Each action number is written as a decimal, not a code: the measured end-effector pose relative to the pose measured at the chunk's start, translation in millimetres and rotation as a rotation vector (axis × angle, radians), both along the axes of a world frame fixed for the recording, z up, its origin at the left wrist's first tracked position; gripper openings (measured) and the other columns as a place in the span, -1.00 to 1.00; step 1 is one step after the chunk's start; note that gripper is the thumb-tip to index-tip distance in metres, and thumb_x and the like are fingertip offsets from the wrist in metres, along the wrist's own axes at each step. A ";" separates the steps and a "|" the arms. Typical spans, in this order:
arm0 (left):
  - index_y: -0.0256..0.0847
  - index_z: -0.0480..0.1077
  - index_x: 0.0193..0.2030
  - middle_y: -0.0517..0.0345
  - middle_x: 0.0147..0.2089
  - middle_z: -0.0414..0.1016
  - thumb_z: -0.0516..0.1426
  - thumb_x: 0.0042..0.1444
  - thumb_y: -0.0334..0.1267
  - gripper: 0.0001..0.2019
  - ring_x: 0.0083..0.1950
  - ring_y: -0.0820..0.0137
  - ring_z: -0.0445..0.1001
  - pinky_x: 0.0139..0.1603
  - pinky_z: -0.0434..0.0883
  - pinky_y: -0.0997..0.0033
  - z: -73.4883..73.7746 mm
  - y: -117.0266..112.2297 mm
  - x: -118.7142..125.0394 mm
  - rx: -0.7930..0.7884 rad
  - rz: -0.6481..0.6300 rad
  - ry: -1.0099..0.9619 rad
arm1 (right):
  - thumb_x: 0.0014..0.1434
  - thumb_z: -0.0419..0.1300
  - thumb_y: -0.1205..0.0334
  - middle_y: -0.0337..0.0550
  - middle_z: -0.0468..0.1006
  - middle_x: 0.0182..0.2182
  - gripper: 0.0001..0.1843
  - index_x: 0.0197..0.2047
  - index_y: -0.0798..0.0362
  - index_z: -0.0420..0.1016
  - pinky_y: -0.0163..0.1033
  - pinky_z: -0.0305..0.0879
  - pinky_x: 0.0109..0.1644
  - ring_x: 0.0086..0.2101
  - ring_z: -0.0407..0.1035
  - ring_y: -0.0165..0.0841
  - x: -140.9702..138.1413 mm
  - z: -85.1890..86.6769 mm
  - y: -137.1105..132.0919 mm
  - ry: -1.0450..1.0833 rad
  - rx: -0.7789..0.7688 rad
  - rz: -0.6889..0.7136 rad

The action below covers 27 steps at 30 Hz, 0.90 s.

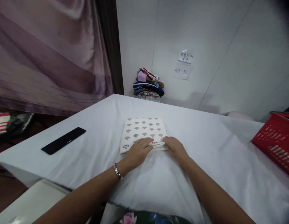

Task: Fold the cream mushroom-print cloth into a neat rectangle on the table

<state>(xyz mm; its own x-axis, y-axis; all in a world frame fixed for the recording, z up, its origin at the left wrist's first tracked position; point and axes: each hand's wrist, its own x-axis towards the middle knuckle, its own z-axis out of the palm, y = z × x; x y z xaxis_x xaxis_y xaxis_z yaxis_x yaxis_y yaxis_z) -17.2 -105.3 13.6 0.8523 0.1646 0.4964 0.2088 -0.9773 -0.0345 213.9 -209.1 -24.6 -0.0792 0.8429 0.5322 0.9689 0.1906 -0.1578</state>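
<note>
A folded white cloth (pixel 144 127) printed with grey mushrooms, a few of them green or dark red, lies on the white-covered table. Its near edge shows several stacked layers. My left hand (pixel 140 151) rests on the near edge, fingers stretched out over the print and thumb a little apart; a silver bracelet is on that wrist. At the near right corner, my right hand (pixel 176 148) touches the cloth with its fingers laid along the edge. Both hands look open, though the undersides of the fingers are hidden.
A black phone-like slab (pixel 63 140) lies on the table (pixel 95 158) to the left. At the right edge stands a red basket (pixel 275 140). Behind the table are a pile of folded clothes (pixel 148 85) and a wall with paper notes (pixel 182 71). A curtain (pixel 53 56) hangs at left.
</note>
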 end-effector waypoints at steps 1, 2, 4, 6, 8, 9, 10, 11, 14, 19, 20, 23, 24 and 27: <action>-0.22 0.42 -0.19 0.06 0.17 0.32 -0.13 0.25 -0.43 -0.71 0.22 0.29 0.21 0.17 0.23 0.18 0.2 -3.2 4.4 0.009 -0.024 -0.002 | 0.24 -0.06 0.37 -0.14 0.47 0.01 -0.59 0.13 -0.03 0.31 -0.02 0.21 0.13 0.04 0.32 -0.29 -0.1 0.0 0.4 0.001 0.023 0.007; -0.22 0.42 -0.22 0.07 0.17 0.32 -0.12 0.25 -0.43 -0.71 0.23 0.29 0.18 0.19 0.20 0.17 0.0 -5.9 9.0 0.015 -0.039 -0.006 | 0.24 -0.06 0.37 -0.13 0.48 -0.01 -0.60 0.12 -0.02 0.32 -0.02 0.23 0.12 0.03 0.33 -0.28 -0.3 0.1 0.6 0.000 0.046 0.012; -0.22 0.42 -0.22 0.08 0.18 0.31 -0.12 0.24 -0.43 -0.71 0.26 0.29 0.14 0.22 0.15 0.14 -1.9 -9.0 18.5 0.022 -0.028 -0.005 | 0.25 -0.05 0.36 -0.13 0.50 -0.02 -0.62 0.10 0.00 0.33 -0.03 0.24 0.10 0.01 0.35 -0.28 -0.7 0.4 1.0 -0.002 0.073 0.016; -0.22 0.41 -0.16 0.07 0.18 0.30 -0.11 0.25 -0.42 -0.73 0.27 0.28 0.13 0.23 0.13 0.13 -5.3 -9.7 27.5 0.035 0.022 0.004 | 0.25 -0.05 0.36 -0.14 0.50 -0.03 -0.63 0.09 0.00 0.33 -0.04 0.25 0.10 0.00 0.35 -0.28 -1.1 0.5 1.4 -0.003 0.078 0.017; -0.22 0.41 -0.16 0.07 0.17 0.31 -0.09 0.25 -0.39 -0.75 0.26 0.26 0.14 0.22 0.13 0.12 -9.1 -9.2 35.3 0.051 0.063 0.019 | 0.25 -0.04 0.36 -0.14 0.50 -0.03 -0.63 0.09 -0.01 0.34 -0.04 0.24 0.10 0.00 0.35 -0.28 -1.2 0.2 1.9 -0.002 0.076 0.017; -0.22 0.42 -0.19 0.07 0.17 0.32 -0.07 0.24 -0.38 -0.76 0.25 0.25 0.16 0.21 0.14 0.12 -10.8 -8.9 38.7 0.056 0.080 0.026 | 0.26 -0.04 0.36 -0.14 0.51 -0.04 -0.63 0.09 -0.02 0.34 -0.04 0.24 0.11 0.00 0.35 -0.29 -1.2 0.0 2.2 -0.001 0.076 0.016; -0.22 0.42 -0.22 0.07 0.17 0.32 -0.06 0.23 -0.37 -0.77 0.24 0.23 0.17 0.20 0.14 0.12 -12.0 -8.7 41.7 0.057 0.095 0.032 | 0.26 -0.04 0.36 -0.14 0.51 -0.04 -0.63 0.09 -0.02 0.34 -0.04 0.23 0.11 0.00 0.35 -0.29 -1.1 -0.3 2.5 0.000 0.077 0.015; -0.23 0.43 -0.25 0.06 0.16 0.33 -0.04 0.22 -0.36 -0.79 0.24 0.22 0.17 0.20 0.15 0.12 -12.9 -8.7 44.3 0.054 0.107 0.040 | 0.26 -0.04 0.36 -0.14 0.51 -0.05 -0.63 0.09 -0.02 0.34 -0.04 0.23 0.11 0.01 0.35 -0.29 -1.0 -0.6 2.8 0.000 0.078 0.015; -0.24 0.43 -0.29 0.06 0.16 0.33 -0.01 0.21 -0.34 -0.80 0.24 0.21 0.17 0.20 0.14 0.11 -13.1 -9.2 50.0 0.038 0.127 0.054 | 0.25 -0.04 0.36 -0.12 0.51 -0.04 -0.63 0.09 0.00 0.34 -0.04 0.24 0.11 0.02 0.34 -0.29 -0.5 -1.0 3.5 0.003 0.077 0.024; -0.24 0.45 -0.30 0.07 0.14 0.36 -0.05 0.24 -0.32 -0.75 0.23 0.22 0.18 0.22 0.09 0.08 -12.1 -8.5 54.0 0.013 0.133 0.064 | 0.26 -0.04 0.34 -0.12 0.51 -0.04 -0.65 0.08 0.01 0.34 -0.05 0.25 0.11 0.02 0.33 -0.30 0.6 -1.9 4.1 0.028 0.097 0.034; -0.24 0.45 -0.30 0.07 0.14 0.35 -0.06 0.25 -0.33 -0.73 0.24 0.22 0.17 0.23 0.08 0.07 -12.1 -7.9 53.9 0.015 0.128 0.068 | 0.26 -0.04 0.34 -0.12 0.51 -0.04 -0.65 0.08 0.01 0.34 -0.06 0.25 0.11 0.02 0.33 -0.30 0.9 -2.3 4.2 0.036 0.101 0.033; -0.23 0.45 -0.30 0.10 0.17 0.32 -0.09 0.24 -0.37 -0.71 0.26 0.22 0.14 0.25 0.02 0.04 -12.0 -5.8 52.8 0.031 0.103 0.084 | 0.26 -0.04 0.34 -0.13 0.50 -0.04 -0.65 0.09 -0.01 0.33 -0.06 0.25 0.11 0.02 0.33 -0.31 1.5 -3.5 4.7 0.052 0.100 0.035; -0.22 0.46 -0.30 0.11 0.18 0.31 -0.09 0.24 -0.38 -0.71 0.27 0.22 0.12 0.26 0.00 0.03 -11.5 -5.2 52.6 0.039 0.098 0.089 | 0.26 -0.03 0.34 -0.13 0.50 -0.03 -0.65 0.09 -0.01 0.33 -0.07 0.25 0.11 0.02 0.33 -0.31 1.5 -3.6 4.8 0.056 0.097 0.034; -0.24 0.46 -0.28 0.08 0.21 0.27 -0.08 0.21 -0.39 -0.72 0.29 0.20 0.08 0.29 -0.08 -0.01 -7.7 -4.5 53.4 0.060 0.097 0.115 | 0.26 -0.04 0.34 -0.12 0.50 -0.03 -0.63 0.10 -0.02 0.32 -0.06 0.27 0.10 0.02 0.33 -0.30 0.9 -2.4 5.0 0.069 0.085 0.027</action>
